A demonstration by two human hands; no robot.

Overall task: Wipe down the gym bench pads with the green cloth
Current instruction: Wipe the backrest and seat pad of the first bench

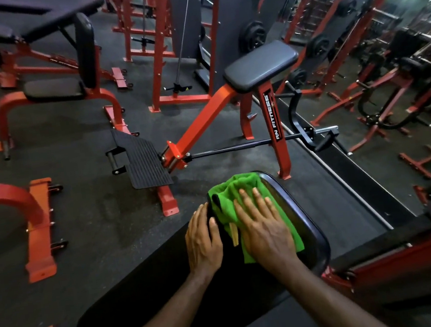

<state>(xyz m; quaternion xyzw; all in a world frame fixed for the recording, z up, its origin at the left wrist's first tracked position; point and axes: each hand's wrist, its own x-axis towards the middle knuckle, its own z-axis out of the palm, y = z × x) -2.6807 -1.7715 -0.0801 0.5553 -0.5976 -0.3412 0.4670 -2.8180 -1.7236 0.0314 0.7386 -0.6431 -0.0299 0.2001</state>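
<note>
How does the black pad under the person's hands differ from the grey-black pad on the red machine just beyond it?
The near pad has the green cloth spread on it, with the right hand flat on the cloth and the left hand resting at the pad's left edge; the far pad is bare and untouched. The near pad looks glossy black; the far pad looks duller and greyer. Both are dark, rounded-corner cushions on red frames.

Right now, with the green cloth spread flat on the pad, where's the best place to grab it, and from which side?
Take the bunched far end of the green cloth, coming from above. Its folds stand up off the bench pad there, so fingers could likely close around them. The near part lies flat under the right hand, leaving little to pinch. The left hand rests on the pad's left edge.
</note>
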